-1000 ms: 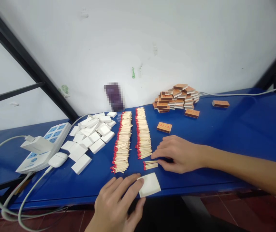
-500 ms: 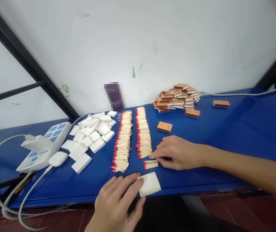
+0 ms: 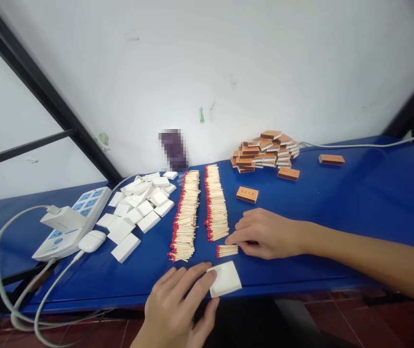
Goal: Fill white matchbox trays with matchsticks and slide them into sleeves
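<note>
My left hand [image 3: 179,302] pinches a white matchbox tray [image 3: 225,279] at the table's front edge, its fingers on the tray's left side and the thumb below. Just behind the tray lies a small row of matches [image 3: 227,250], red heads to the left. My right hand [image 3: 263,234] rests on the table with curled fingers. Its index finger and thumb close about the plain wooden ends of that small row. Two long rows of matches, a left one [image 3: 187,217] and a right one [image 3: 216,205], stretch back toward the wall.
White matchbox trays [image 3: 139,203] lie heaped at left, near a power strip [image 3: 72,224] with a charger, cables and a white mouse-like object [image 3: 92,240]. Orange matchbox sleeves [image 3: 264,151] are piled by the wall; single sleeves [image 3: 247,194] lie nearby. A blurred dark object [image 3: 175,151] leans there.
The whole view has shifted slightly, with things sitting a little lower and to the right. Both hands keep nearly the same positions at the tray and the small match row.
</note>
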Motion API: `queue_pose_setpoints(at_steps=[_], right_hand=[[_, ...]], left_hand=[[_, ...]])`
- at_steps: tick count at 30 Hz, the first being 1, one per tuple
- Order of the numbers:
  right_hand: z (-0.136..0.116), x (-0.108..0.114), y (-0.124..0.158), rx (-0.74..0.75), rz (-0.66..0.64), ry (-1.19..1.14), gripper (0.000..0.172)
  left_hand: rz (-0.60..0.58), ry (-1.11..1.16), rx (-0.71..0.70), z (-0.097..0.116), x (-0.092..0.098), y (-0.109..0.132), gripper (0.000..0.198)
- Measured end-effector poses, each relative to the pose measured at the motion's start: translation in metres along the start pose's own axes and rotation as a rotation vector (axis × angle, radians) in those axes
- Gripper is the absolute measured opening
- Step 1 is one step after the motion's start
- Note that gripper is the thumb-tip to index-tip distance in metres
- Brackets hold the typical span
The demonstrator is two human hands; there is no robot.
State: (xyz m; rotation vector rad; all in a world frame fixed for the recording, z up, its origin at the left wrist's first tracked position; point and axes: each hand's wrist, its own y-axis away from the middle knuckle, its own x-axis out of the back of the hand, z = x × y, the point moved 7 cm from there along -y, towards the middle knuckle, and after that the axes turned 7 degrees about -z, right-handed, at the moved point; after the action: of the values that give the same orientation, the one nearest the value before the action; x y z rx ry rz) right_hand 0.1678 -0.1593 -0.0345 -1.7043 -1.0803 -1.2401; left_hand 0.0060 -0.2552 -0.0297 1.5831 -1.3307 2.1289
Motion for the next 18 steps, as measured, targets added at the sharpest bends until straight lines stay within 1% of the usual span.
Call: queue_pose_setpoints(at_steps=[11,18], right_hand=[[-0.0016,0.0037,0.0001,0.006,0.011,-0.06,0.034],[-0.0021,0.0014,0.0001,0.004,0.003,-0.061,0.034]], left_hand=[[0.004,-0.007,0.004,-0.0002,0.0001,0.0018,0.022],[0.001,-0.002,0.01,-0.0003,-0.0005,0.0021,0.022]])
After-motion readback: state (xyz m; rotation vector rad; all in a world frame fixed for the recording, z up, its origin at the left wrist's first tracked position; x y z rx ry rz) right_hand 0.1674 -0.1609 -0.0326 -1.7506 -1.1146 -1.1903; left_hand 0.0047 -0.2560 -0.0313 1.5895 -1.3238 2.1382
